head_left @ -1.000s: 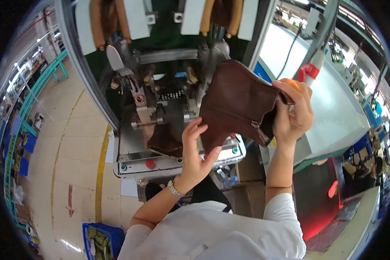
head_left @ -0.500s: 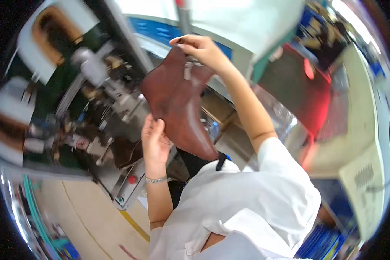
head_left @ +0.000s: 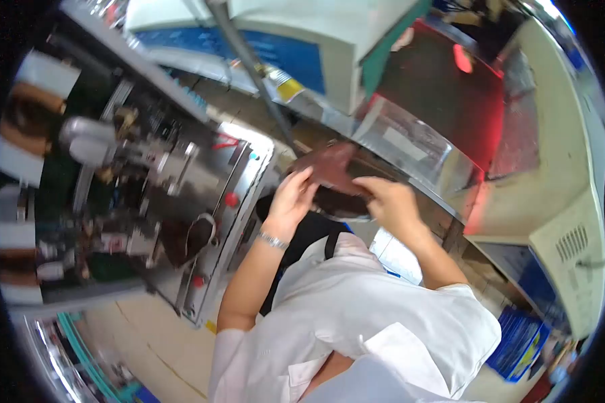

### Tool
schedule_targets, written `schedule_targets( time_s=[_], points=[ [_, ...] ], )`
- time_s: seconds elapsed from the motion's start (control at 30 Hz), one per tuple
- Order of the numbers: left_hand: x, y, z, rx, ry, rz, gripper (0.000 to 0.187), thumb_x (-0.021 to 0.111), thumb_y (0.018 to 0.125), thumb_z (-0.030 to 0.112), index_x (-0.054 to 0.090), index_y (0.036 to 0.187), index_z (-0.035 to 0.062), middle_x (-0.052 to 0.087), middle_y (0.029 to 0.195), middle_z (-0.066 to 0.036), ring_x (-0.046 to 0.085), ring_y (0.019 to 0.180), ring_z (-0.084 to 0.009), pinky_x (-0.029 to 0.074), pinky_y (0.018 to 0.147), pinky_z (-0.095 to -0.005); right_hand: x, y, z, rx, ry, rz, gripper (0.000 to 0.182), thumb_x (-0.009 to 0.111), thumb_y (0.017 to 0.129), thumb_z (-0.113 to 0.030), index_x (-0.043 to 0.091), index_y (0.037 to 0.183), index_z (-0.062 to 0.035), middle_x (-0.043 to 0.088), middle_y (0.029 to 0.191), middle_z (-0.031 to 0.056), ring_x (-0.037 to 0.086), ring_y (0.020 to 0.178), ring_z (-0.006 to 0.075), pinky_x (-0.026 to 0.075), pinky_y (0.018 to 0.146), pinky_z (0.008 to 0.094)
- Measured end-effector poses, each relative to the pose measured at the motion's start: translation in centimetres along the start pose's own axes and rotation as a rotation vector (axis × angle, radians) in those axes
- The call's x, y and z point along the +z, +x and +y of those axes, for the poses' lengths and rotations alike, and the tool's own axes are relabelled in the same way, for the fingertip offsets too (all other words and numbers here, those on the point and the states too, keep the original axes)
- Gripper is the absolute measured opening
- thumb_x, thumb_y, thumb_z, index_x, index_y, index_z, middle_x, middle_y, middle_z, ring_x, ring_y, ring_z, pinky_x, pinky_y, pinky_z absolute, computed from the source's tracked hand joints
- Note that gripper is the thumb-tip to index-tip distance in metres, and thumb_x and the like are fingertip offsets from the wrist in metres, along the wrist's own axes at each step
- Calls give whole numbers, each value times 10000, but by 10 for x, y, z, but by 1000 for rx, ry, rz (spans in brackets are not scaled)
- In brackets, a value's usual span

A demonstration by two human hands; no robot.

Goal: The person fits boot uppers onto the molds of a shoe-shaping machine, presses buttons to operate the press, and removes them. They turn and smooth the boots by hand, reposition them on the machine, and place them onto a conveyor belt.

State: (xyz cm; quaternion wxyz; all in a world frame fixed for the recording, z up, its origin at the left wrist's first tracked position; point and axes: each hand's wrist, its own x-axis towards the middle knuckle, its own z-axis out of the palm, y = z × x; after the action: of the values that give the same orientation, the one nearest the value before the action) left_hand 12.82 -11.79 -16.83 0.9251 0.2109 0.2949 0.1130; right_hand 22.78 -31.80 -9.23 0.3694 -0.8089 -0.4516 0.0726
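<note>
A brown leather boot upper (head_left: 331, 166) is held in front of my body, foreshortened, with what looks like its dark opening (head_left: 339, 201) facing me. My left hand (head_left: 294, 200), wearing a bracelet, grips the upper's left side, with thumb and fingers closed on it. On the other side, my right hand (head_left: 391, 207) has its fingers closed at the upper's right edge. Parts of the fingertips are hidden by the leather. To the left, a dark brown boot piece (head_left: 185, 240) sits on the machine (head_left: 151, 185).
Red buttons (head_left: 231, 199) stand on the machine's near edge. At the right is a cream-coloured unit (head_left: 551, 181) with a red-lit belt (head_left: 444, 101). A pale cabinet (head_left: 296, 27) stands ahead, with a metal pole (head_left: 249, 57) before it. Blue crates (head_left: 517, 346) are at lower right.
The boot upper has been lowered and turned from its side view toward its opening. My right hand has come down to its right edge; the camera view has shifted.
</note>
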Motion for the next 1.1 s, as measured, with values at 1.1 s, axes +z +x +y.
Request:
schedule_targets(
  time_s=[1.1],
  points=[
    [-87,-127,32,877,440,825,244,503,879,142,477,1111,72,573,1022,-60,546,921,-145,420,797,-290,89,144,279,420,217,-466,228,596,796,-199,643,772,23,634,666,114,610,549,160,508,522,285]
  ],
)
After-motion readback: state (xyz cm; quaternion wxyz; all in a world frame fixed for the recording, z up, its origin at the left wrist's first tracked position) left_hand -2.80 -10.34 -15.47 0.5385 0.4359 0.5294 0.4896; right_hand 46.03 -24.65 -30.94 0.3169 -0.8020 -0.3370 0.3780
